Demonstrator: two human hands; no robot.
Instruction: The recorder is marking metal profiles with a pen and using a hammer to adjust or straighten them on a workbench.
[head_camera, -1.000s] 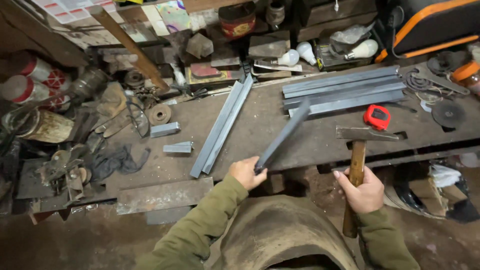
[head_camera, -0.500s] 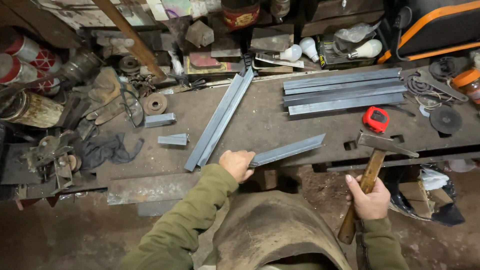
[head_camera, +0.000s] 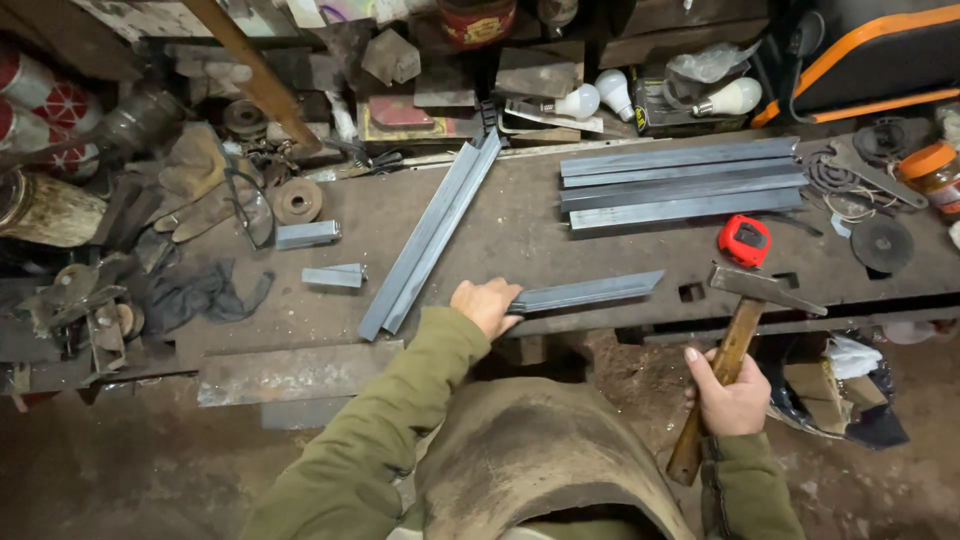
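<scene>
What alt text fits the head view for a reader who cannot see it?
The left hand pins a short steel angle piece flat on a cluttered metal workbench, while the right hand holds a wooden-handled hammer beside a red tape measure. Longer steel lengths lie behind.

A grey steel angle bar (head_camera: 585, 293) (short, notched end) lies flat along the workbench edge (head_camera: 600, 325).

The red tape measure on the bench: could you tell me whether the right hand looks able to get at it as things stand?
Probably not straight away. The right hand is wrapped around the wooden handle of the hammer, so it is occupied. The bench surface between it and the red tape measure is otherwise bare, with only the hammer's head lying close beside it.
</scene>
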